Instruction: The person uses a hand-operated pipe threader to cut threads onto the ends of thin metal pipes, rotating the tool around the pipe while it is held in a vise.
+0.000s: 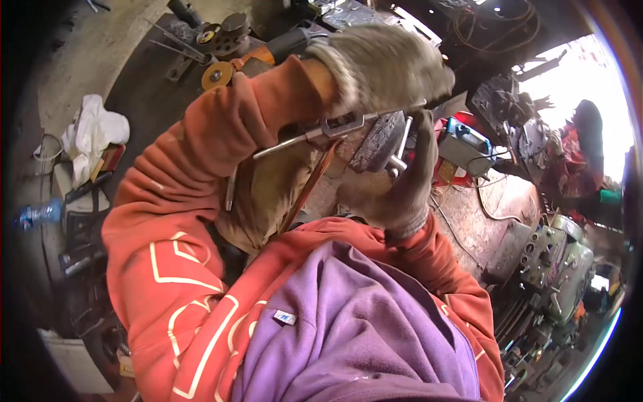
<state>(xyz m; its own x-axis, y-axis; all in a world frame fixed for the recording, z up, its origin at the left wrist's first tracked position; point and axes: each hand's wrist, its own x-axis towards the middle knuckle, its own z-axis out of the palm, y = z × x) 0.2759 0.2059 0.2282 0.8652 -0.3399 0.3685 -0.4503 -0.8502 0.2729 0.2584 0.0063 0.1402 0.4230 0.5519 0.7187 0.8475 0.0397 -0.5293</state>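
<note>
A steel tap wrench [343, 123] with long thin arms lies slantwise in front of me, its slotted middle in plain view. My left hand [388, 63], in a dirty grey work glove, is over the wrench's far right arm; motion blurs it and its fingers are hidden. My right hand [405, 194], gloved too, has fingers stretched upward near the wrench's right tip, beside a bench vise [378, 142]. The vise's shiny T-handle [400, 157] stands between that hand and the jaw. A reddish-brown flat strip [311, 184] slopes from under the wrench toward me.
An orange and dark angle grinder [268, 55] lies at the upper left, near an orange abrasive disc [218, 76]. A blue boxy device [467, 143] with cables is right of the vise. A greenish machine [559, 268] stands far right. A white cloth [94, 137] and plastic bottle [40, 213] are left.
</note>
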